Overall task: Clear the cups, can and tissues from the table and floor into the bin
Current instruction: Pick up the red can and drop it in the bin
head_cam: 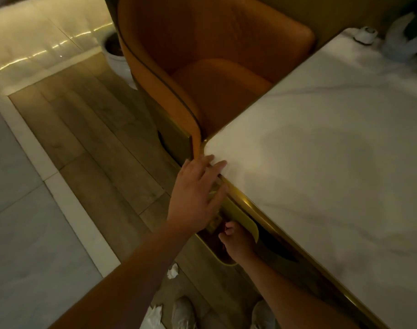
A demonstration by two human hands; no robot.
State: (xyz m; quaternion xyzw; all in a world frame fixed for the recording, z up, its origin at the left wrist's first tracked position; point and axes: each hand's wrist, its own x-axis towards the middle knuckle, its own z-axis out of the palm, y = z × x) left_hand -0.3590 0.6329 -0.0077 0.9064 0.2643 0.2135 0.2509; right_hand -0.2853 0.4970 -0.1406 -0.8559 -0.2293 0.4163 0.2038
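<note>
Head view looks down on a white marble table with a gold metal edge [321,162], filling the frame from 1 to 5 o'clock. At its corner the left hand [195,193] lies with fingers spread and flat, fingertips touching the tabletop, holding nothing. Below the table edge, toward 6 o'clock, the right hand [238,241] reaches into a gold-rimmed opening [226,263]; its fingers are curled, and something reddish shows beside them, but whether they grip it cannot be told. A crumpled white tissue [173,271] lies on the wooden plank floor [96,143] at 6 o'clock, near pale shoes [182,312]. An orange upholstered armchair [214,67] stands at 12 o'clock, touching the table corner.
</note>
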